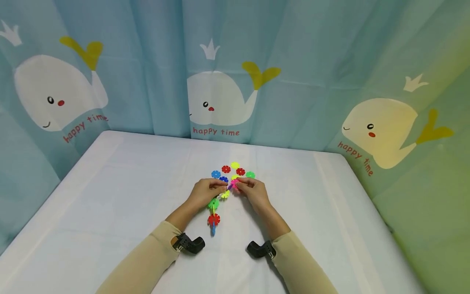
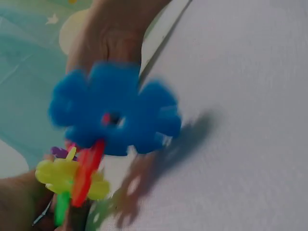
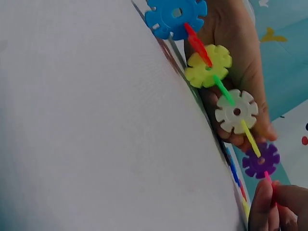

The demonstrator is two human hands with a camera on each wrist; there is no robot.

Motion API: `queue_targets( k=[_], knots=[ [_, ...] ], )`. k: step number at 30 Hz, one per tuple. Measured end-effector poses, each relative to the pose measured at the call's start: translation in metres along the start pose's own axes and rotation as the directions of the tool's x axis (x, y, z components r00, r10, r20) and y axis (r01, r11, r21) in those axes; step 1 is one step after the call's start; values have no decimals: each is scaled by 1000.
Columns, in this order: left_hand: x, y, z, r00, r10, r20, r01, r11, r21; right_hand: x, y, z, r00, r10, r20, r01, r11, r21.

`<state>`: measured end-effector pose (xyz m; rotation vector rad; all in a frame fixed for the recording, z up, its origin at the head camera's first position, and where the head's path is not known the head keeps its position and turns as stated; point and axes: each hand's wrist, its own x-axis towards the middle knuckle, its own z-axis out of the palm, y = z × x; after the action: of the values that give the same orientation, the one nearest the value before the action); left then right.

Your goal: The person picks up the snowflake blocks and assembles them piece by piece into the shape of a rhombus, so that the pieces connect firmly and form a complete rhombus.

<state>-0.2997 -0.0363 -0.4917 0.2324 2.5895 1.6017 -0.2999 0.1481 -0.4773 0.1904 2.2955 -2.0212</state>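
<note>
A chain of notched plastic snowflake discs hangs between my hands, with a blue disc (image 2: 115,110) at its low end. Upward from it come a red disc (image 1: 214,219), yellow, green and white (image 3: 237,111) ones, another yellow, then a purple disc (image 3: 261,160). My left hand (image 1: 205,192) grips the chain near its upper end, fingers by the white and purple discs. My right hand (image 1: 256,194) pinches a pink disc (image 1: 235,183) between thumb and finger. The pink disc's edge meets the purple disc's rim; fingertips cover much of the joint.
Beyond the hands, loose discs lie on the white table (image 1: 128,196), among them a light blue one (image 1: 216,174), a red one (image 1: 226,169), a yellow one (image 1: 235,165) and a green one (image 1: 250,174). A whale-print curtain (image 1: 161,81) stands behind the table.
</note>
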Motion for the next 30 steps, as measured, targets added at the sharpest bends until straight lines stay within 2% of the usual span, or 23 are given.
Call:
queue_targets(
  k=[6,13,23,30],
  knots=[
    [0,0,-5,998,-3,62,3,1000,0,0,1,-1,999,-2,35,0,997,73],
    [-1,3,-7,996,-22,86,27,998,-53,0,1,-1,998,-6,66,-1,996,94],
    [-3,2,-4,1000,-10,7,10,999,-46,-4,-1,2,999,9,38,-11,998,70],
    [-4,4,-1,1000,-19,-22,18,999,-43,-2,-1,1,999,9,48,-13,997,76]
  ],
)
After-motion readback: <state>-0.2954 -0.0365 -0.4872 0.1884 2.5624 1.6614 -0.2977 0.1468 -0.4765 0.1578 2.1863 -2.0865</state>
